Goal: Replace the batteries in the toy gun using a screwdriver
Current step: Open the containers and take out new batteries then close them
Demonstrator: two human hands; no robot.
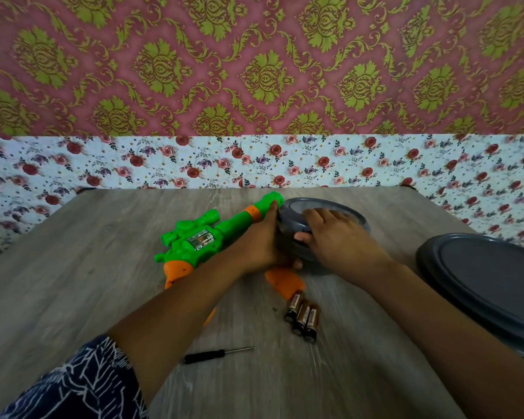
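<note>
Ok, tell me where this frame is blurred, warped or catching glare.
Head view: motion blur smears the table and the frame edges; the batteries and screwdriver look soft. Wide-angle warp bows the table's far edge and the floral wall strip. A small glare streak sits on the grey lid at right. Lighting is even, shadows faint.

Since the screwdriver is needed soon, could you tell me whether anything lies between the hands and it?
Nothing visible does: the black-handled screwdriver lies alone on bare wooden table; both the left hand and right hand are on the grey bowl.
</note>
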